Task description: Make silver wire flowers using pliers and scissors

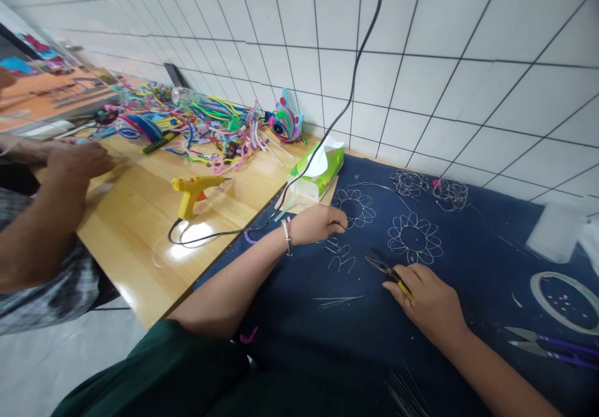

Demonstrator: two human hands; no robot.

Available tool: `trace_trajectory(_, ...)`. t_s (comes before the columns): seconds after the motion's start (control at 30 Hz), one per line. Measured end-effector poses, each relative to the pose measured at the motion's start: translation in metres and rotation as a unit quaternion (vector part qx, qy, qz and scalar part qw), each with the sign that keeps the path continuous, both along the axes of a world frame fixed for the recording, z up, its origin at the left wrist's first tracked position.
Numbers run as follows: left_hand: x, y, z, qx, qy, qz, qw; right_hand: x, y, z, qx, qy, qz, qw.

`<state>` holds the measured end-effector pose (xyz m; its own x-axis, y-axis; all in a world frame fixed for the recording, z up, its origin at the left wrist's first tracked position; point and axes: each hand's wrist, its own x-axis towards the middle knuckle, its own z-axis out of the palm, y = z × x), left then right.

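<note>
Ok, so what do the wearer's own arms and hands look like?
The left grip and right grip wear no gloves. A slim silver-coloured bangle circles the left wrist. The left forearm is bare down to dark green cloth, perhaps a sleeve; the right forearm is bare to the picture's edge.

The right fingers [420, 274] hide most of the pliers' [384, 268] yellow handles [404, 288].
</note>
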<state>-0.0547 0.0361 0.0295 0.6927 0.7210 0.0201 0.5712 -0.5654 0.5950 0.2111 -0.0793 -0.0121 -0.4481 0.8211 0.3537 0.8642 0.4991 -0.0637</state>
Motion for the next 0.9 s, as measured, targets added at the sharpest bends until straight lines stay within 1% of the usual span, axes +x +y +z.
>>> trace_trajectory(0.03, -0.005, 0.003, 0.003, 0.023, 0.014, 0.002, 1.0, 0.0, 0.0, 0.0, 0.002, 0.001, 0.002, 1.0)
trace_trajectory(0.1, -0.014, 0.008, 0.005, 0.039, 0.055, -0.008, 0.998, 0.0, 0.0, -0.001, 0.004, 0.0, 0.001, 1.0)
trace_trajectory(0.2, -0.025, 0.013, 0.005, 0.045, 0.115, -0.021, 0.992, 0.0, 0.0, -0.002, -0.006, -0.005, -0.004, 1.0)
trace_trajectory(0.27, -0.027, 0.013, 0.003, 0.049, 0.136, -0.027, 0.989, 0.0, 0.0, -0.001, -0.013, -0.01, -0.008, 1.0)
trace_trajectory(0.4, -0.019, 0.009, 0.0, 0.066, 0.133, -0.033, 0.988, 0.0, 0.0, 0.0, -0.017, -0.012, -0.006, 1.0)
trace_trajectory(0.53, -0.008, 0.004, -0.003, 0.072, 0.135, -0.034, 0.988, -0.001, 0.0, 0.001, -0.002, -0.003, 0.002, 1.0)
trace_trajectory(0.67, -0.005, 0.0, -0.007, 0.088, 0.148, -0.042, 0.984, -0.001, 0.0, 0.0, 0.001, -0.004, 0.005, 1.0)
trace_trajectory(0.8, -0.005, -0.005, -0.004, 0.115, 0.172, -0.043, 0.977, -0.001, 0.001, -0.001, -0.003, -0.007, 0.006, 1.0)
trace_trajectory(0.9, -0.006, -0.007, 0.002, 0.131, 0.18, -0.022, 0.975, 0.0, 0.001, -0.001, -0.008, -0.01, 0.003, 1.0)
